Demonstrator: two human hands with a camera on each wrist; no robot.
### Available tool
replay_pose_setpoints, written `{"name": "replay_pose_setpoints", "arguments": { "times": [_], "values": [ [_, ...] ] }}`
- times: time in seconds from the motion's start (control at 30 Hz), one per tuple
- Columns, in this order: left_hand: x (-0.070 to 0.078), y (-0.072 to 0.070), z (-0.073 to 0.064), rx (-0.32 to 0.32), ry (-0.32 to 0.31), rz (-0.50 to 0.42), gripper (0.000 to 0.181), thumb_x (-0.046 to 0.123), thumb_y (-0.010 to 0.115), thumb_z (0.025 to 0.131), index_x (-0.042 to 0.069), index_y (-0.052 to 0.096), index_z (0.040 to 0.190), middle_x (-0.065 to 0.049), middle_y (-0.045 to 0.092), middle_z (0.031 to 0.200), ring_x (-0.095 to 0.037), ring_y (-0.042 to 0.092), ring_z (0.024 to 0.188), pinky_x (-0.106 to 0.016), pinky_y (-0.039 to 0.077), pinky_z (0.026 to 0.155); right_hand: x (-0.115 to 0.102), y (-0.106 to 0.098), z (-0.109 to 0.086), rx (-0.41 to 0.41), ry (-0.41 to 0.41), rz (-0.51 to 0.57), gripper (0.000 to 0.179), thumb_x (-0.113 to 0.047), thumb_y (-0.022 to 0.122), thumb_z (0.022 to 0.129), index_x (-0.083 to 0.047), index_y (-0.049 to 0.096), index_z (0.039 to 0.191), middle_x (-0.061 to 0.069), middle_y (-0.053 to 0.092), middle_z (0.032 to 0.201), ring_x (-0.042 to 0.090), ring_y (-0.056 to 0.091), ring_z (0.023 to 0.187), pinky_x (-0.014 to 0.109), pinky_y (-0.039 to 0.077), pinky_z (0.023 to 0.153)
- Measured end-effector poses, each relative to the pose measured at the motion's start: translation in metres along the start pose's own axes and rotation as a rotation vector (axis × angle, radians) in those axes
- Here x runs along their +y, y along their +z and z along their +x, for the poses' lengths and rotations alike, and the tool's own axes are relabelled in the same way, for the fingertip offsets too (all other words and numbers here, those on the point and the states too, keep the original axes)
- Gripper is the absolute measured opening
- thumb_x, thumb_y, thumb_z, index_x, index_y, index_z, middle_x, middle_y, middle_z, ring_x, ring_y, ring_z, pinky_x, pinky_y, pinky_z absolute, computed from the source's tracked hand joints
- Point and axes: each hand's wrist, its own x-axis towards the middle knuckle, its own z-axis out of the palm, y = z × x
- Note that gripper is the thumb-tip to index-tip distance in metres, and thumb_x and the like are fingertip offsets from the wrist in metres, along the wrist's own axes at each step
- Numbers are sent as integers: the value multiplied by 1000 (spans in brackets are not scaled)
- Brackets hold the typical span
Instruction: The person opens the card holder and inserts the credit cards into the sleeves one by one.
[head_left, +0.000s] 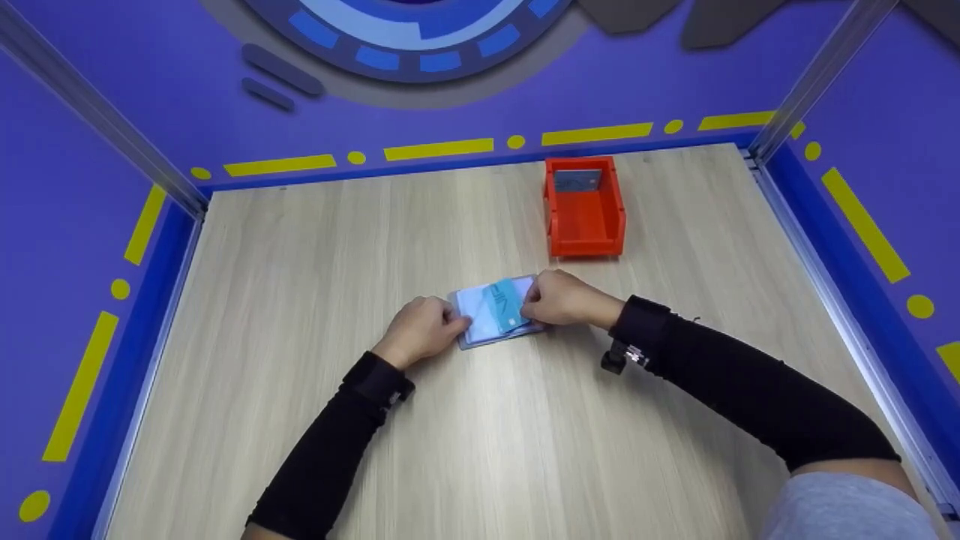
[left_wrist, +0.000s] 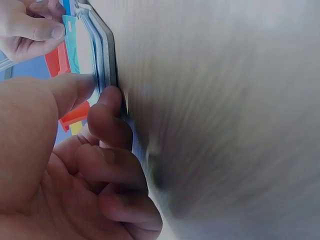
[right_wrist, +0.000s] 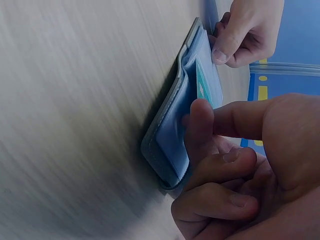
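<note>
A pale blue wallet with a stitched grey edge lies on the table, and a teal card with dark lettering overlaps its middle. My left hand pinches the wallet's left edge, thumb on top and index finger underneath at the table side, as the left wrist view shows. With thumb and index finger, my right hand pinches the right end of the teal card. In the right wrist view the card slants over the wallet, partly hidden by my fingers. My other right fingers are curled.
Behind the right hand stands a red open-front bin with a grey card leaning at its back wall. Blue-purple panels border the wooden table at the back and both sides.
</note>
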Motion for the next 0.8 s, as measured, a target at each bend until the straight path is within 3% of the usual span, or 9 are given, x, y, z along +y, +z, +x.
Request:
{"name": "replay_pose_setpoints", "arguments": {
  "times": [0.17,0.43,0.57,0.8],
  "values": [
    [-1,0,1,-6,-6,-3,48,43,75,104,23,57,64,10,51,65,-13,48,63,-30,37,61,-2,1,0,-8,-7,1,21,-26,72,101,-13,83,90,1,71,72,17,62,69,30,46,65],
    [1,-4,1,25,-73,8,46,43,77,102,19,62,65,8,51,66,-15,49,65,-31,35,61,-2,1,-1,43,-41,7,18,-23,78,97,-12,83,83,0,70,70,15,62,68,28,46,64],
    [2,-3,1,25,-72,22,44,42,78,101,18,66,66,8,54,68,-15,51,67,-31,37,62,-3,3,0,81,-72,-23,19,-22,79,94,-12,82,79,-3,67,66,15,59,69,28,44,64],
    [5,-2,0,22,-55,41,46,44,79,100,19,61,67,8,52,67,-15,50,65,-31,36,60,-7,7,1,80,-73,-30,18,-21,77,96,-12,84,83,-5,64,67,16,57,72,29,41,65]
  ]
}}
